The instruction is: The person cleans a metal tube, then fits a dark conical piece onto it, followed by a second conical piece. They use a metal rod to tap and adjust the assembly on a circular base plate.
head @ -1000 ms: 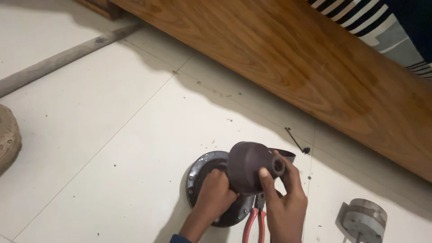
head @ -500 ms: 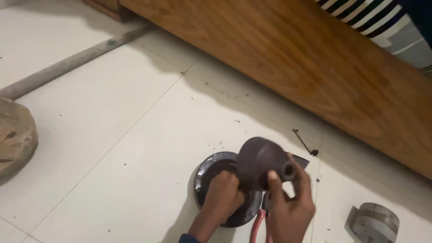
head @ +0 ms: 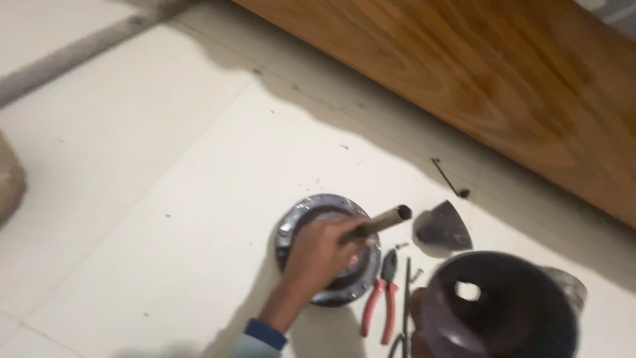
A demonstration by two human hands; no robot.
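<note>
Left hand point(head: 321, 255): resting over the round metal base point(head: 291, 229), fingers curling tight around the lower end of a short brass-coloured tube point(head: 379, 223) that is standing up from the middle of the base and tilting away to the hand's right; a blue cuff point(head: 265, 333) is showing at the wrist. Round metal base: lying flat on the pale tiled floor point(head: 165, 166) directly under the hand, its shiny rim showing on the far and left sides. Dark bell-shaped cover point(head: 510, 311): being held up close to the camera, well to the right of the left hand, open mouth turning toward the viewer with a small hole showing through its wall. Right hand point(head: 419, 318): only a sliver is showing at the cover's near-left edge, touching it; whether its fingers are closing or spreading cannot be told. Red-handled pliers point(head: 381, 301): lying on the floor just beside the base, to the right of the left hand, with a thin dark rod point(head: 406, 292) lying alongside them. Dark curved fragment point(head: 442, 227): lying on the floor beyond the pliers, just past the tube's tip. Thin bent wire point(head: 445, 176): lying farther off, near the foot of a brown wooden panel point(head: 477, 79) running along the far side.
</note>
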